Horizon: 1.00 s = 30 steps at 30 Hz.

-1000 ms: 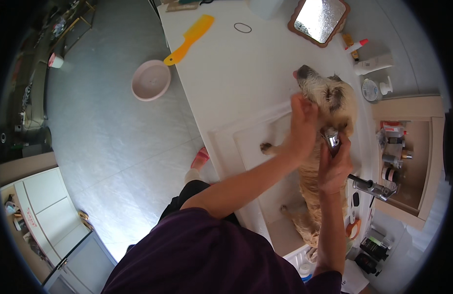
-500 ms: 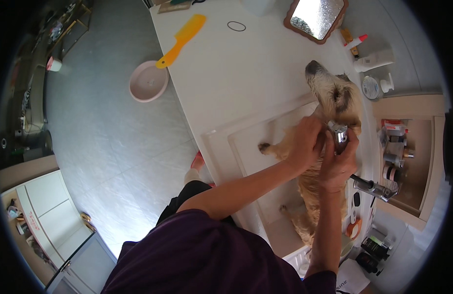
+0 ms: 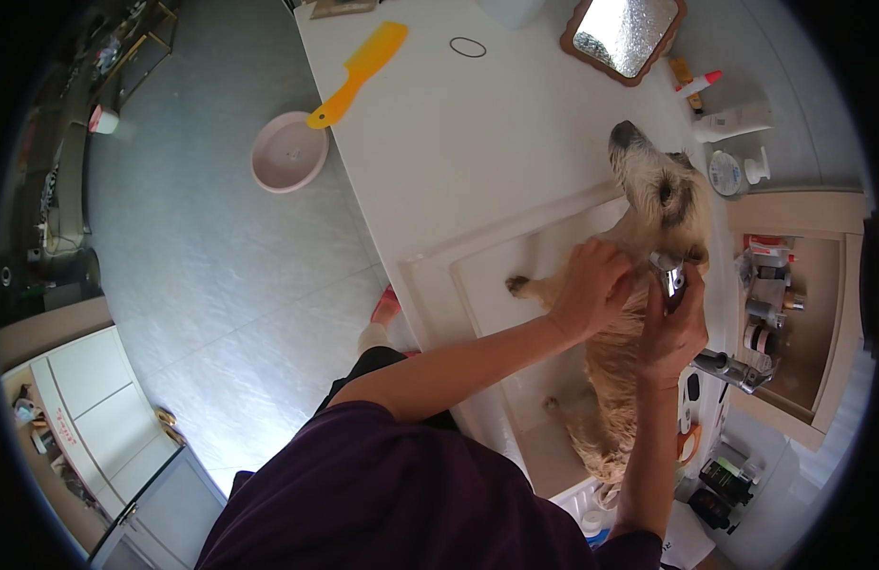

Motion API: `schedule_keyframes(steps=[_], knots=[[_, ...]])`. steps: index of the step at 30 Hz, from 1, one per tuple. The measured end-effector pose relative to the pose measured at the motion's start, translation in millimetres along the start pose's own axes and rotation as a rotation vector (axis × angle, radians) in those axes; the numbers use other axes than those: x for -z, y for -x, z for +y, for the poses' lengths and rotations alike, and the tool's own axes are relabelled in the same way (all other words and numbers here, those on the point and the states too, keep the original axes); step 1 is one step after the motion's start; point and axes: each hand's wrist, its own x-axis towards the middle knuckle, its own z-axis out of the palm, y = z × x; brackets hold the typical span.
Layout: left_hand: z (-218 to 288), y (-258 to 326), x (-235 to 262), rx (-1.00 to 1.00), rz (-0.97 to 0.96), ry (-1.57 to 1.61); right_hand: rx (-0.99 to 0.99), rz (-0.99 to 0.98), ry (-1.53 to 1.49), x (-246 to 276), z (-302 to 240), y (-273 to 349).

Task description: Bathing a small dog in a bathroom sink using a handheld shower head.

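Observation:
A wet, tan-coated dog (image 3: 612, 380) stands in a white rectangular sink (image 3: 466, 294), its dark muzzle pointing up and away over the counter. My right hand (image 3: 675, 337) is closed around a chrome faucet spray head (image 3: 673, 279), held against the fur at the back of the dog's neck, beside an ear. Just left of it, my left hand (image 3: 590, 290) has its fingers bent into the fur at the dog's neck and shoulder; the fingertips are partly hidden. Below my right hand, the chrome faucet body (image 3: 739, 369) rises at the sink's right side. Water flow cannot be made out.
A yellow comb (image 3: 363, 71) and a dark hair tie (image 3: 468, 47) lie on the white counter (image 3: 458, 142). A framed mirror (image 3: 573, 43) and several bottles stand along the wall by a cabinet (image 3: 802, 201). The pink basin (image 3: 289, 152) is beyond the counter's left edge.
Both hands and the spray head have shifted slightly down relative to the dog's head, toward its neck and shoulder. The dog's head sits a little further right in view.

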Motion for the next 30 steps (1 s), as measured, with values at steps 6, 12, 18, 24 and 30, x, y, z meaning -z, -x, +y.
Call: schedule_keyframes(steps=[6,12,18,24,30], knots=[[5.0,-29.6,-16.4,0.271,0.277,0.378,0.07,-0.092,-0.016,5.0,-0.4,2.7],[37.0,38.3,-14.8,0.223,0.083,-0.04,0.116,-0.149,-0.003,8.7,6.8,1.3],[-38.7,2.2,-33.8,0.597,0.075,0.047,0.176,-0.188,-0.028,1.7,3.4,5.5],[-33.1,57.6,-43.8,0.569,0.033,0.188,0.155,-0.252,-0.061,10.8,3.1,8.0],[-44.4,-33.3,-30.5,1.52,-0.115,0.632,0.2,-0.316,-0.091,6.7,0.9,1.9]])
